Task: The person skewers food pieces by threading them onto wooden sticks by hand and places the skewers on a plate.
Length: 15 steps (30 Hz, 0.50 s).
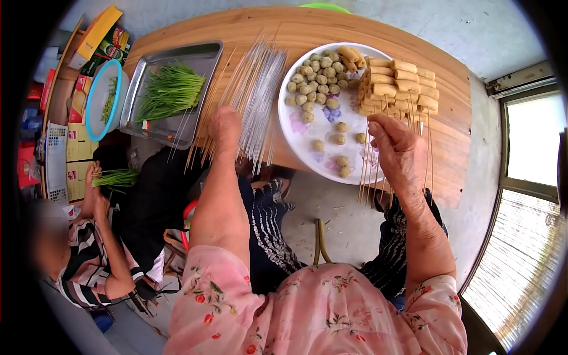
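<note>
My left hand [225, 124] is closed over the lower left side of a spread of thin bamboo skewers [245, 74] and a bundle of pale metal-looking sticks [263, 89]. Its fingertips are hidden, so what they grip does not show. My right hand [397, 145] is closed in a pinch over the right rim of a white flowered plate [302, 145]. Thin sticks run beside and below its fingers; I cannot tell if one is held. Small greenish balls [319, 77] lie on the plate. Skewered tan rolls [402, 83] are stacked at its right, their sticks pointing toward me.
A metal tray [207, 65] of cut green stalks [168, 89] sits on the wooden table [449, 118] at left. Beside it is a blue-rimmed basin [90, 106]. A seated person [97, 254] at left holds green stalks [115, 177]. Boxes [80, 142] fill shelves behind.
</note>
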Available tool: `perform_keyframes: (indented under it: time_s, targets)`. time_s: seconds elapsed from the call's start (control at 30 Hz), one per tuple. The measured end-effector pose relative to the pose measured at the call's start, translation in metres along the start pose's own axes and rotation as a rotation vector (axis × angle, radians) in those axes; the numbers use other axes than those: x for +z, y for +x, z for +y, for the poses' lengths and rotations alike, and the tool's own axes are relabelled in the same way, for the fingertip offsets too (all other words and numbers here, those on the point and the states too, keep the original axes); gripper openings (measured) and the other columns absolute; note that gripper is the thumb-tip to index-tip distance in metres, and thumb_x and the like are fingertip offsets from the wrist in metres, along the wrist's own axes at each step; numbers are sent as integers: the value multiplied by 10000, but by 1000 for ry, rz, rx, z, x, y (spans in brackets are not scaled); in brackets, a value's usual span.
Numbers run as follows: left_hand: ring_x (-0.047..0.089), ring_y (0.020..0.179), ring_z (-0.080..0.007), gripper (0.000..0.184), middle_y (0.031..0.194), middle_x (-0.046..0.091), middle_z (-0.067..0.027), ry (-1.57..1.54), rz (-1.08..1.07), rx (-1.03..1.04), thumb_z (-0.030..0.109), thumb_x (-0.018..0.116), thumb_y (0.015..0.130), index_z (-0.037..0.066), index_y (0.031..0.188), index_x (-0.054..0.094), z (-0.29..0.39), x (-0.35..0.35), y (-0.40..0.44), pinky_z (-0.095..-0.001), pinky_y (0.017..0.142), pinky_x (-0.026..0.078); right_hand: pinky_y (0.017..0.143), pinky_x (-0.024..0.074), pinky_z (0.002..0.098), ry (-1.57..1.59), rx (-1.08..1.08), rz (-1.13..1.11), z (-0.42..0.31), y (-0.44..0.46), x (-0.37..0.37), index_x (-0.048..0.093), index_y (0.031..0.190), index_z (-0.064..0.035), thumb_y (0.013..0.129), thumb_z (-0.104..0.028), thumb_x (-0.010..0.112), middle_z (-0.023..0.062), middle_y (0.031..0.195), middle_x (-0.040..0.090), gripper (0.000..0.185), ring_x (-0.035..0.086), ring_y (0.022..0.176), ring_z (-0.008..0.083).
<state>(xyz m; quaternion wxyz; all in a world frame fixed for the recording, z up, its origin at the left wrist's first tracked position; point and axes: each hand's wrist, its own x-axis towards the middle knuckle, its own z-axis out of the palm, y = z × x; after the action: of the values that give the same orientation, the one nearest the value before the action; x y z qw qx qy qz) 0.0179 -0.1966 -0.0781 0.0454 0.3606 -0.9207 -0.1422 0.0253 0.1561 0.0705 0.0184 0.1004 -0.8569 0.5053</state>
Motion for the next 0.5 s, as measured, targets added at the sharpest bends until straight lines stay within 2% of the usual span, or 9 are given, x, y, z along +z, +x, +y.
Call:
perform_keyframes:
  time_s: [0.03, 0.1, 0.13, 0.17, 0.33, 0.43, 0.5]
  targets:
    - [639, 712, -269, 170, 737, 659, -136, -9, 12, -9, 170, 623, 757, 14, 801, 673, 4, -2, 0, -354, 663, 493, 593, 476, 313, 3, -21, 1, 0, 0, 0, 643, 913, -7, 834, -71, 630, 154, 767, 633, 103, 612, 641, 278]
    - [574, 647, -167, 128, 700, 625, -50, -469, -220, 42, 132, 619, 770, 21, 800, 676, 18, -28, -6, -286, 602, 447, 584, 473, 307, 1, -61, 5, 4, 0, 2, 643, 916, -4, 837, -71, 625, 152, 754, 631, 106, 604, 622, 265]
    - [541, 615, -116, 109, 681, 608, -7, -705, -351, 75, 113, 617, 777, 25, 799, 677, 36, -49, -15, -253, 571, 423, 567, 468, 295, 80, -12, -10, 5, 1, 1, 642, 933, 4, 844, -76, 621, 136, 728, 627, 121, 591, 588, 211]
    - [457, 619, -39, 90, 679, 534, 53, -753, -377, 131, 79, 623, 803, -1, 806, 664, 59, -68, -31, -189, 579, 386, 542, 463, 273, 176, 92, -13, 0, 0, 1, 647, 933, 13, 856, -93, 618, 105, 702, 621, 134, 577, 576, 140]
    - [532, 664, -102, 103, 728, 611, -17, -686, -567, 712, 92, 637, 800, -4, 830, 661, 117, -93, -69, -251, 625, 433, 491, 453, 229, 423, 290, -65, 2, 7, -7, 576, 1120, 26, 874, -162, 625, 70, 783, 632, 313, 575, 585, 96]
    - [559, 692, -132, 114, 753, 625, -59, -586, -681, 846, 101, 649, 784, 1, 839, 657, 141, -92, -91, -269, 653, 445, 479, 449, 226, 697, 380, -73, 6, 9, -12, 526, 1192, 24, 870, -198, 637, 76, 854, 635, 406, 578, 586, 106]
    - [564, 694, -134, 111, 751, 622, -66, -562, -755, 872, 99, 651, 778, 0, 827, 656, 152, -87, -98, -265, 654, 444, 483, 447, 230, 778, 393, -37, 6, 9, -17, 592, 1070, 12, 890, -218, 609, 71, 861, 633, 292, 582, 601, 117]
